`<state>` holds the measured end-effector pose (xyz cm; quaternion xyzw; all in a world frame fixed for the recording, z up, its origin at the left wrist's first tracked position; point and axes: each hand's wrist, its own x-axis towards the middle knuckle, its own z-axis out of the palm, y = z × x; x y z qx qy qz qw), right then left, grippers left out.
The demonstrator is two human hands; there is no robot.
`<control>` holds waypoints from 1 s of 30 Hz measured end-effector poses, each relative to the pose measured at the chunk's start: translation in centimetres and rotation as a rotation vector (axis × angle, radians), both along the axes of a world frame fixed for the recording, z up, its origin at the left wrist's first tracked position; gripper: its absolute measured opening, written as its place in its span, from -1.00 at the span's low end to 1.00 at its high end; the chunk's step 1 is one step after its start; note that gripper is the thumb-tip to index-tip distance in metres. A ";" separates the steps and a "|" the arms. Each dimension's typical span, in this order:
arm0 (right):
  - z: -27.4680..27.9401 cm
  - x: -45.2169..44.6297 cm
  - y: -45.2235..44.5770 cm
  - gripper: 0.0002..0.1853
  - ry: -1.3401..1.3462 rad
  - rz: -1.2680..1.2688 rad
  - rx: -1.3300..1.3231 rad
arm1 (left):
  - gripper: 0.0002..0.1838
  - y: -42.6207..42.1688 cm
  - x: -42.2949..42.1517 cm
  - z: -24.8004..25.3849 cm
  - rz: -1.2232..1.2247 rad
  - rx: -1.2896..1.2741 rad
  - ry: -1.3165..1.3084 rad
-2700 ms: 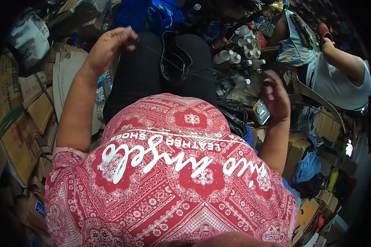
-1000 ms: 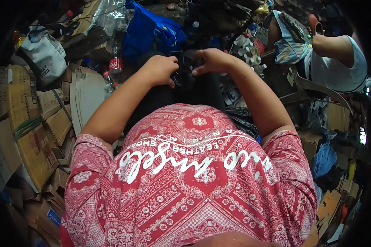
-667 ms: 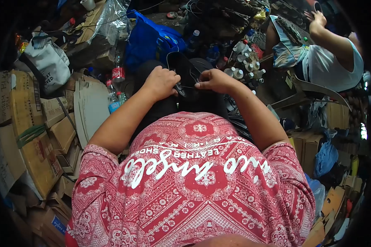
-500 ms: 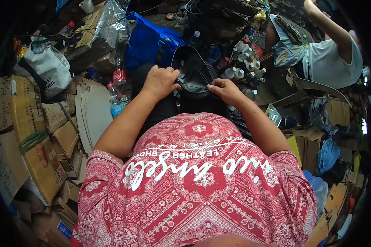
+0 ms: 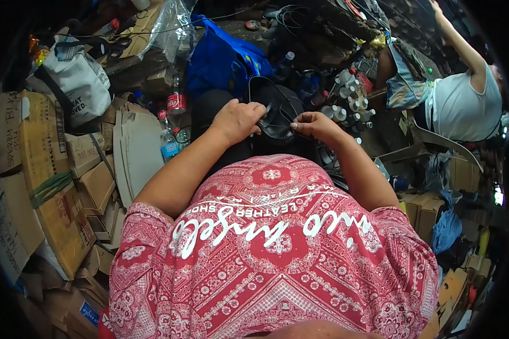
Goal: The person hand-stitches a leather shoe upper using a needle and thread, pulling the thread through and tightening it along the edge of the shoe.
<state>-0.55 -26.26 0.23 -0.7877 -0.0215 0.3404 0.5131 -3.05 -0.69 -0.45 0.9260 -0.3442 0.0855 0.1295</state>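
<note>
A black leather-like piece (image 5: 278, 127) with a shiny surface and a thin dark strip looping up from it lies over my lap. On its left side, my left hand (image 5: 238, 120) is closed, thumb and fingers pinching its edge. My right hand (image 5: 318, 127) pinches at the right edge, close to the thin strip; whether it grips the strip or the edge itself I cannot tell. Dark cloth (image 5: 209, 107) on my legs sits behind and below the piece, and its exact outline is hard to make out there.
A blue bag (image 5: 223, 59) lies beyond my knees. Several small bottles (image 5: 350, 96) stand to the right, near a seated person (image 5: 461, 101). Flattened cardboard (image 5: 56, 186) stacks up on the left, beside a white bag (image 5: 76, 82) and a red-labelled bottle (image 5: 176, 101).
The view has shifted, so the surroundings sit further right and a little lower. My hands have come slightly closer together, still on the black piece, which looks more folded. The other person's arm has moved.
</note>
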 end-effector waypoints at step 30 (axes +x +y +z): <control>1.0 -0.7 0.0 -0.56 -0.456 0.075 -0.531 | -0.38 1.2 2.8 -0.2 0.133 -0.314 0.207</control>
